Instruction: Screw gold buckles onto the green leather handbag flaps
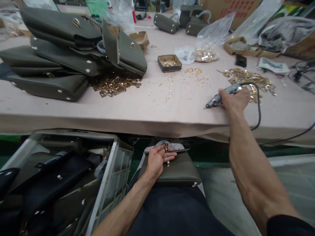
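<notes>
An olive-green handbag (182, 172) lies on my lap, its flap (182, 151) raised and seen nearly edge-on. My left hand (157, 159) is closed at the flap, with a small gold clasp plate (166, 147) by its fingers. Just below those fingers, a gold turn-lock (168, 163) sits on the bag's front. On the table, my right hand (235, 98) is wrapped round a grey electric screwdriver (225, 93), whose tip points left and down near the tabletop. A black cord runs from its back end.
Olive handbags (61, 59) are piled at the table's left beside gold clasp parts (115, 86). A small box of screws (169, 63) stands mid-table. Gold plates (253, 78) lie behind my right hand. A grey crate (113, 164) full of bags stands at my left. The cord (290, 137) crosses the table edge.
</notes>
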`<state>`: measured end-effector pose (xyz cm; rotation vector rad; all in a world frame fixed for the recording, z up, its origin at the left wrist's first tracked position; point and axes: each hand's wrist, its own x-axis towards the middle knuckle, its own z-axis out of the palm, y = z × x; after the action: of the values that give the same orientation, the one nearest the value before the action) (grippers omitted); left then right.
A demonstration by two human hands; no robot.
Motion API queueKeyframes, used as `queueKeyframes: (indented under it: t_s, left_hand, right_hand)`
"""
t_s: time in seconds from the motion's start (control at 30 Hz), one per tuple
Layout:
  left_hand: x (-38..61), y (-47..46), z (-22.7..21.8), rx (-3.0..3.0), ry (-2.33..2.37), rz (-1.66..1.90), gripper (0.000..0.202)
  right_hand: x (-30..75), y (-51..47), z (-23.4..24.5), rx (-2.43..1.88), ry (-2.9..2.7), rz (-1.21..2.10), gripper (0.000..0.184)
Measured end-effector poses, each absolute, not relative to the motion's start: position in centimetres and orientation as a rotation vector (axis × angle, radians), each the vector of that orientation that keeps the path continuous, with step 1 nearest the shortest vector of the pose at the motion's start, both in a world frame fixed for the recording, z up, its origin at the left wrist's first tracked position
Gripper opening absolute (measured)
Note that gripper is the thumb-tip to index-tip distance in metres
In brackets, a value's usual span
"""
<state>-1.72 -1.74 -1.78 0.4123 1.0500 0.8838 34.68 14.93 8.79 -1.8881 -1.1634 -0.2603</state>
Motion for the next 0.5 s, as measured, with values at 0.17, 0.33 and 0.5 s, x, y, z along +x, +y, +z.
queueKeyframes:
  t_s: [0.17, 0.33, 0.5]
  left_hand:
    - [-1.6, -1.4, -2.0, 0.418, 1.064, 0.878, 0.021]
    - [-1.5, -1.5, -2.3, 0.449, 1.083, 0.859, 0.026]
    - [-1.8, -1.9, -2.7, 0.508, 1.041, 0.886, 0.035]
  right_hand:
    - [28.9, 8.0, 10.9, -1.920, -1.056, -0.478, 0.036]
    - [18.2, 0.1, 7.1, -1.574, -1.541, 0.111, 0.012]
    - [13.5, -1.9, 0.6, -1.553, -1.706, 0.780, 0.027]
